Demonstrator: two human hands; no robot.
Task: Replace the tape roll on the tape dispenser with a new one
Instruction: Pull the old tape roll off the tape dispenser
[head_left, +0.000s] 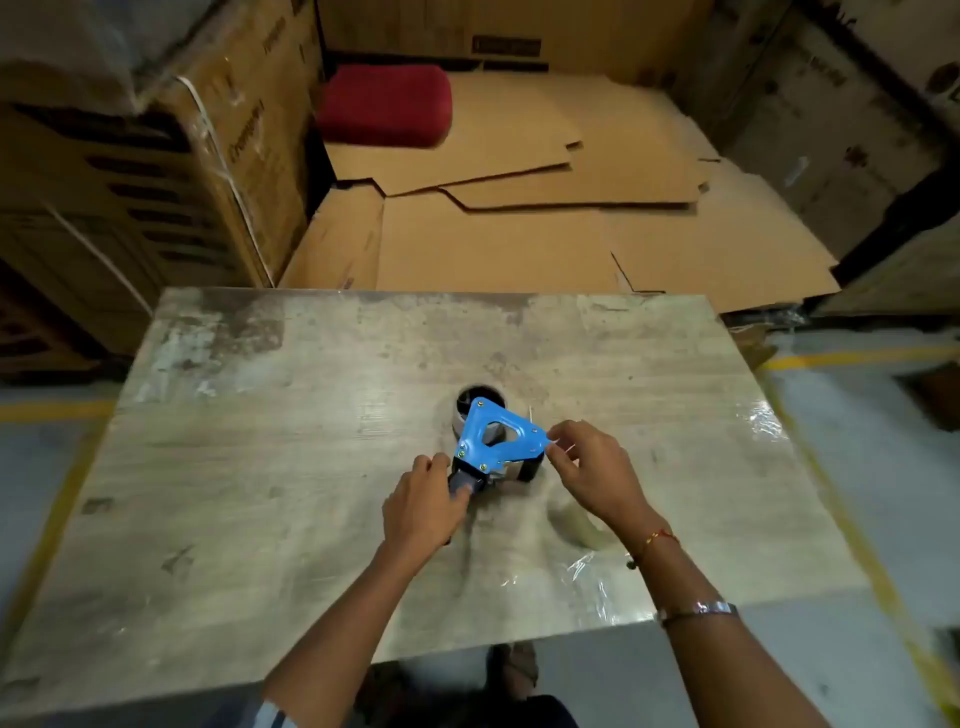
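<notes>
A tape dispenser (497, 439) with a blue triangular side plate lies on the worn table (270, 467). A roll with a dark core (480, 402) sits on the dispenser's far end. My left hand (423, 506) is closed around the dispenser's dark handle. My right hand (597, 475) pinches at the dispenser's right corner, by the cutter end; what lies between the fingertips is too small to tell. A clear tape roll (579, 525) lies on the table just under my right wrist, partly hidden by it.
Crumpled clear film (587, 577) sticks to the table near its front right edge. Flattened cardboard sheets (519, 208) and a red cushion (384, 104) lie beyond the table. Stacked cartons (156, 171) stand at left and right.
</notes>
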